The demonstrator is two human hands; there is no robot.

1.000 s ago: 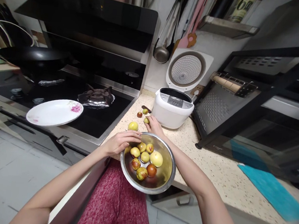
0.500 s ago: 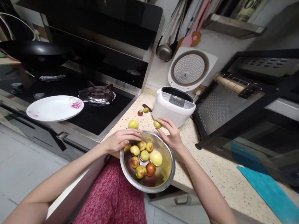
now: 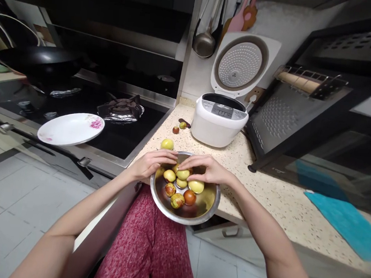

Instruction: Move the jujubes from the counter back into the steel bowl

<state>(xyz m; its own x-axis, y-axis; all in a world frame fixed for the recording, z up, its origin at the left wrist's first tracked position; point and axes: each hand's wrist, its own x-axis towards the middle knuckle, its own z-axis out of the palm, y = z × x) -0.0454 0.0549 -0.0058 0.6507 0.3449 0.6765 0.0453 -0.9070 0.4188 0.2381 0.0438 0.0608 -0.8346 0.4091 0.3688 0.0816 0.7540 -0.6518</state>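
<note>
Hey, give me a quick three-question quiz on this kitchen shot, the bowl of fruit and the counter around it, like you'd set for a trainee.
1. Multiple choice: the left hand grips the rim of which thing?
A) the metal bowl
B) the white plate
C) the black wok
2. True or false: the lid of the rice cooker is shut.
3. Fill in the number: leaving aside the green fruit under the right hand, ____ loose fruits lie on the counter outside the bowl.

Key: 1 A. 2 False, the lid stands open. 3 Three.
</note>
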